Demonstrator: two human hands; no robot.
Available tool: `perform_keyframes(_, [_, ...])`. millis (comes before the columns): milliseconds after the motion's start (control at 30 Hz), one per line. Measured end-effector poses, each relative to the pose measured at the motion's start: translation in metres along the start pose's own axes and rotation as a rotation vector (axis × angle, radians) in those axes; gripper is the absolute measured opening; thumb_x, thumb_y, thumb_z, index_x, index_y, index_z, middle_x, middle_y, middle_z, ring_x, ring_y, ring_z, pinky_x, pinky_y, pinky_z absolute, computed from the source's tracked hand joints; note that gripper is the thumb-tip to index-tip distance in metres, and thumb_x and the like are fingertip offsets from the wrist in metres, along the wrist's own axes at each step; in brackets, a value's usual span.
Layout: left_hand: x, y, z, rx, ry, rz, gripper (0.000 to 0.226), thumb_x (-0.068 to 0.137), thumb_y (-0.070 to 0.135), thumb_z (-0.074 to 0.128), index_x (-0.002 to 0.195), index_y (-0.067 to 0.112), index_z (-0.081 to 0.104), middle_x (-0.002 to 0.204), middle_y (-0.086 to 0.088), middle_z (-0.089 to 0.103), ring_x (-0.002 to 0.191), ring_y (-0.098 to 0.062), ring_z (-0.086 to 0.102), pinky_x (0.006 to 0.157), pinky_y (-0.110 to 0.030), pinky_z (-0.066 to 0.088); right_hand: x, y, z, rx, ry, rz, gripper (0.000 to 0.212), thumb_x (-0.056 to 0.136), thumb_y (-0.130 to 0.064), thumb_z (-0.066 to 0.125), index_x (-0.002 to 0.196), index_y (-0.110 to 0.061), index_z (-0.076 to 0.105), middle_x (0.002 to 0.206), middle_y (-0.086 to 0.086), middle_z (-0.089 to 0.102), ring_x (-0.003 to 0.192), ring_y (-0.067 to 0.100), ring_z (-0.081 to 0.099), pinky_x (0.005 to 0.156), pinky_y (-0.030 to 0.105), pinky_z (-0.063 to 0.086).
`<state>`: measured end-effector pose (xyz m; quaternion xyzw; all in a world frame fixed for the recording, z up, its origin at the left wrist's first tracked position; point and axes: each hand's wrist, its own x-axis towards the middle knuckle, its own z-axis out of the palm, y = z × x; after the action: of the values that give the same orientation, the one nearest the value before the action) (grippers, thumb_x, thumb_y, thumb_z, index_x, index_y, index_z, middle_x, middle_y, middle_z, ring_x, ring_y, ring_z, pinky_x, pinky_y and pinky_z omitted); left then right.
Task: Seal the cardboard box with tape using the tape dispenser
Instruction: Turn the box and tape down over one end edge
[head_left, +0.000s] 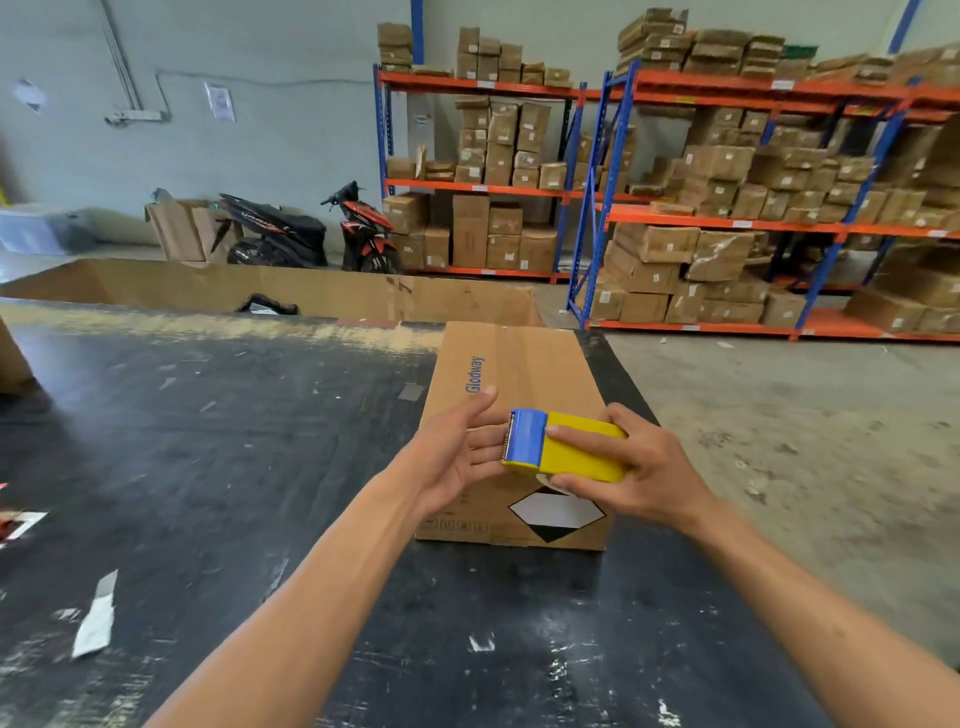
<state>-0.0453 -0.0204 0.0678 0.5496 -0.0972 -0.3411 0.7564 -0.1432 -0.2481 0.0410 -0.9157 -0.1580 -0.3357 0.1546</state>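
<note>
One head-worn wide-angle camera looks forward and down from close above a black worktable (218, 467), both forearms reaching in from the bottom edge, warehouse shelving (727, 218) farther ahead.

Warehouse shelving (727, 218), grey wall (260, 130)

black worktop (218, 467), scuffed, worn pale along its far edge. closed cardboard box (524, 374) sits flat on it at the right edge, long side running away from the camera. left of the box: small tape scraps (410, 391) close by, a bigger white paper scrap (96, 618) well off toward the near left. another carton's corner (13, 358) rests at the far left.
</note>
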Motion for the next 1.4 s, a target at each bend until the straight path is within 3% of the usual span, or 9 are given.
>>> perform_keyframes(100, [-0.006, 0.002, -0.012, -0.088, 0.021, -0.014, 0.043, 0.092, 0.028, 0.066, 0.125, 0.0, 0.061, 0.116, -0.02, 0.071, 0.096, -0.027, 0.072, 0.076, -0.035, 0.061, 0.003, -0.006, 0.007, 0.062, 0.059, 0.017, 0.058, 0.08, -0.064, 0.073, 0.132, -0.038, 0.066, 0.093, 0.0, 0.052, 0.076, 0.014, 0.055, 0.064, 0.017, 0.041])
perform_keyframes(233, [-0.012, 0.004, -0.017, -0.136, 0.008, -0.05, 0.017, 0.092, 0.005, 0.064, 0.107, -0.002, 0.067, 0.094, -0.015, 0.076, 0.078, -0.022, 0.075, 0.061, -0.028, 0.061, 0.007, -0.014, 0.011, 0.118, 0.102, -0.004, 0.057, 0.076, -0.052, 0.081, 0.127, -0.028, 0.071, 0.092, 0.003, 0.053, 0.076, 0.016, 0.055, 0.067, 0.013, 0.04])
perform_keyframes(433, [-0.003, 0.003, -0.021, -0.003, 0.125, 0.015, 0.031, 0.094, -0.005, 0.056, 0.124, -0.003, 0.061, 0.113, -0.021, 0.072, 0.099, -0.031, 0.071, 0.068, -0.031, 0.062, 0.011, -0.019, 0.015, 0.15, 0.027, 0.057, 0.057, 0.078, -0.056, 0.077, 0.131, -0.036, 0.067, 0.092, 0.002, 0.054, 0.079, 0.016, 0.056, 0.066, 0.018, 0.042])
perform_keyframes(567, [0.005, 0.0, -0.017, 0.06, 0.252, 0.022, 0.032, 0.092, -0.009, 0.056, 0.123, -0.002, 0.061, 0.096, -0.016, 0.073, 0.074, -0.022, 0.071, 0.057, -0.029, 0.061, 0.014, -0.013, 0.015, 0.154, -0.092, 0.098, 0.055, 0.08, -0.062, 0.074, 0.132, -0.051, 0.062, 0.092, -0.001, 0.055, 0.079, 0.015, 0.056, 0.063, 0.025, 0.045])
perform_keyframes(700, [0.006, 0.011, -0.02, 0.022, 0.275, 0.026, 0.03, 0.092, -0.014, 0.051, 0.12, -0.005, 0.056, 0.091, -0.019, 0.074, 0.073, -0.026, 0.074, 0.057, -0.032, 0.062, 0.019, -0.002, 0.004, 0.154, -0.133, 0.089, 0.057, 0.08, -0.064, 0.073, 0.132, -0.045, 0.065, 0.088, 0.003, 0.056, 0.076, 0.018, 0.056, 0.06, 0.03, 0.045])
perform_keyframes(833, [0.006, 0.018, -0.045, 0.045, 0.284, 0.105, 0.037, 0.092, -0.016, 0.049, 0.126, -0.003, 0.051, 0.097, -0.024, 0.074, 0.086, -0.031, 0.076, 0.067, -0.034, 0.063, 0.022, 0.011, -0.013, 0.13, -0.166, 0.066, 0.058, 0.08, -0.061, 0.072, 0.133, -0.042, 0.063, 0.086, -0.015, 0.048, 0.077, 0.001, 0.049, 0.062, 0.013, 0.034])
perform_keyframes(967, [0.014, -0.008, -0.053, 0.285, 0.39, 0.23, 0.038, 0.092, 0.0, 0.062, 0.13, 0.001, 0.055, 0.102, -0.011, 0.075, 0.089, -0.015, 0.075, 0.082, -0.032, 0.06, 0.034, 0.019, -0.006, -0.014, -0.384, 0.004, 0.061, 0.085, -0.074, 0.054, 0.143, -0.056, 0.047, 0.096, -0.004, 0.054, 0.079, 0.01, 0.052, 0.066, 0.018, 0.04])
perform_keyframes(1100, [0.022, -0.032, -0.066, 0.533, 0.49, 0.345, 0.041, 0.093, 0.027, 0.066, 0.132, 0.017, 0.059, 0.115, 0.003, 0.073, 0.108, -0.013, 0.067, 0.096, -0.042, 0.054, 0.049, 0.013, 0.004, -0.192, -0.513, 0.009, 0.061, 0.085, -0.079, 0.046, 0.143, -0.063, 0.038, 0.097, -0.007, 0.046, 0.079, 0.011, 0.049, 0.068, 0.028, 0.044])
perform_keyframes(1400, [0.04, -0.05, -0.082, 0.577, 0.554, 0.345, 0.046, 0.096, 0.023, 0.063, 0.139, 0.009, 0.053, 0.131, -0.006, 0.066, 0.135, -0.02, 0.05, 0.108, -0.047, 0.045, 0.075, -0.014, 0.024, -0.441, -0.628, -0.047, 0.057, 0.093, -0.064, 0.052, 0.148, -0.056, 0.038, 0.112, 0.001, 0.054, 0.095, 0.02, 0.059, 0.069, 0.029, 0.036])
